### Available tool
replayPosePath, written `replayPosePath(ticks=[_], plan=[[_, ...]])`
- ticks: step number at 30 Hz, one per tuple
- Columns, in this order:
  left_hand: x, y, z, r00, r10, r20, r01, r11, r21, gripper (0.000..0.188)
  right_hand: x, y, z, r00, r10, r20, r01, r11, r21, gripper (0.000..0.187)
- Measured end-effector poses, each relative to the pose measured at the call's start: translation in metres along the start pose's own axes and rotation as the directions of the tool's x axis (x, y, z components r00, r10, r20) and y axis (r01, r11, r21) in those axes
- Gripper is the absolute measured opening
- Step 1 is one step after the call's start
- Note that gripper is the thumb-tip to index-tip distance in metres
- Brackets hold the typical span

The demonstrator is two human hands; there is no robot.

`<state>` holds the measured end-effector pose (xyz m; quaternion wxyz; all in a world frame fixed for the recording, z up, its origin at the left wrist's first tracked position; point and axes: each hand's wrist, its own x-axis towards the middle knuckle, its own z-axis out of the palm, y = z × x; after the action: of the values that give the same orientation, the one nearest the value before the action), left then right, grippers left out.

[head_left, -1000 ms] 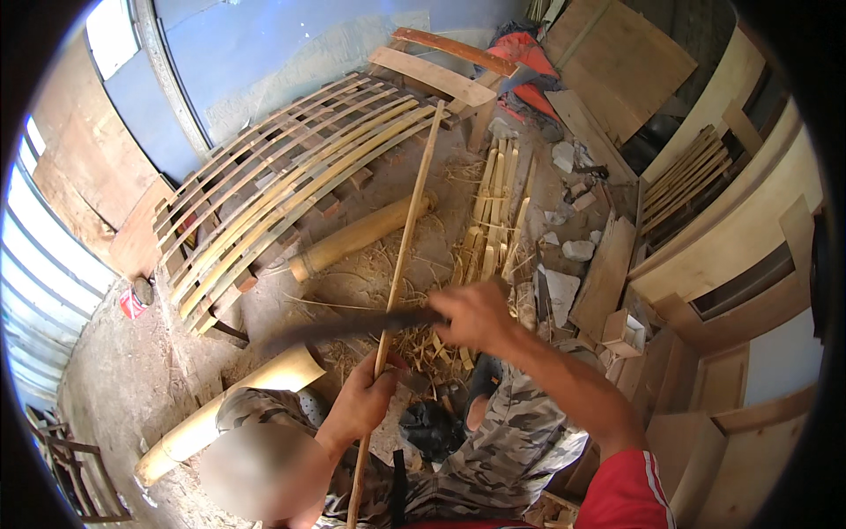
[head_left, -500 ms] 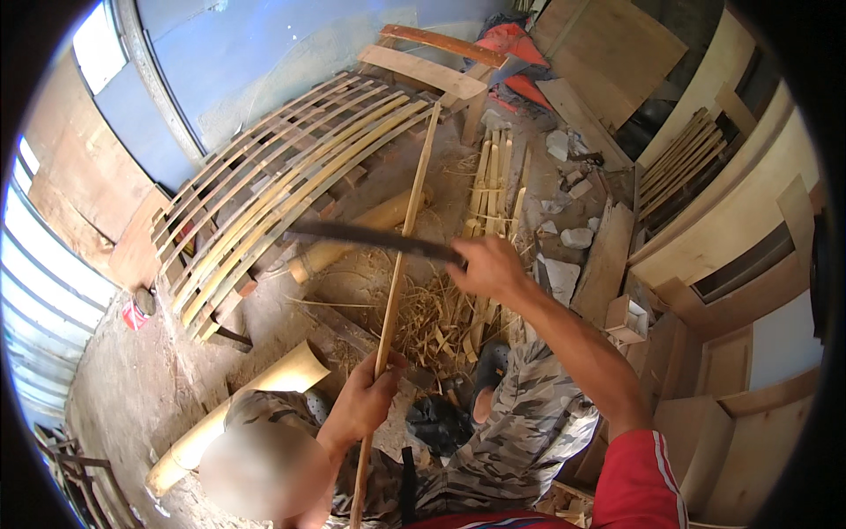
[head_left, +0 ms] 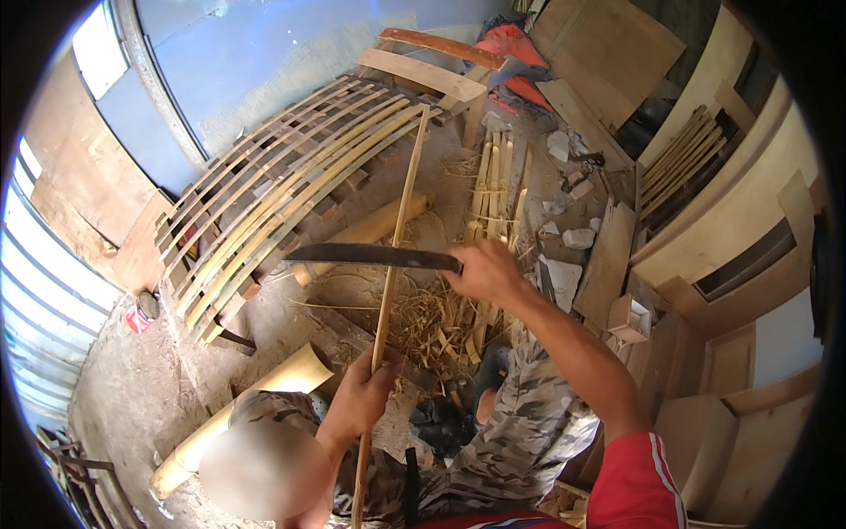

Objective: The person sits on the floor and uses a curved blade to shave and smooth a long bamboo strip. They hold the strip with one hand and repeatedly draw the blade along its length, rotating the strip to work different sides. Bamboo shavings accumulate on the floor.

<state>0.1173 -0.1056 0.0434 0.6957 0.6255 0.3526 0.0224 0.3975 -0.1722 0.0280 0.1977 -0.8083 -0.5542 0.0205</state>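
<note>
A long, narrow bamboo strip (head_left: 408, 196) slants up and away from my lap. My left hand (head_left: 367, 392) is closed around its lower part. With my right hand (head_left: 490, 275) I grip the handle end of a long dark machete (head_left: 357, 255); the handle itself is hidden in my fist. The blade lies crosswise over the strip, above my left hand, its tip toward the left. Whether the edge touches the strip, I cannot tell. Below the blade, a heap of bamboo shavings (head_left: 432, 322) covers the floor.
A slatted bamboo frame (head_left: 291, 189) stands at the far left. Thick bamboo poles lie behind the blade (head_left: 374, 231) and beside my left leg (head_left: 295, 368). Tied bamboo strips (head_left: 493, 181) lie ahead on the right, near rubble (head_left: 577, 238). Wooden furniture (head_left: 687, 432) lines the right side.
The machete has come slightly nearer to me along the strip, its blade now sharper in view. The strip's far end has shifted a little left. Both hands keep their grip.
</note>
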Motion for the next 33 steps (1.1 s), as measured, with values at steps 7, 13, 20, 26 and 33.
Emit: replayPosePath(ticks=[7,13,20,26,33], plan=[[-0.002,-0.009,0.001,1.000,0.028,0.001,-0.028,0.999,0.046,0.023,-0.005,-0.005,-0.003,0.997,-0.045,0.061,0.045,0.999,0.001,0.023],[-0.003,-0.002,0.002,0.998,-0.055,0.020,0.055,0.999,-0.003,0.021,-0.002,-0.004,0.000,0.989,-0.027,0.145,0.041,0.995,-0.091,0.020],[-0.006,-0.001,0.002,0.998,-0.036,0.059,0.033,0.999,0.043,0.020,0.023,0.044,-0.013,0.983,0.176,0.057,-0.173,0.983,-0.053,0.017],[-0.014,-0.006,-0.002,0.987,-0.099,0.123,0.101,0.995,-0.010,0.020,0.032,0.054,-0.024,0.964,0.267,0.002,-0.266,0.961,-0.069,0.026],[-0.018,-0.010,-0.001,0.980,-0.136,0.144,0.145,0.988,-0.056,0.021,0.038,0.083,-0.019,0.973,0.230,-0.025,-0.231,0.970,-0.079,0.031]])
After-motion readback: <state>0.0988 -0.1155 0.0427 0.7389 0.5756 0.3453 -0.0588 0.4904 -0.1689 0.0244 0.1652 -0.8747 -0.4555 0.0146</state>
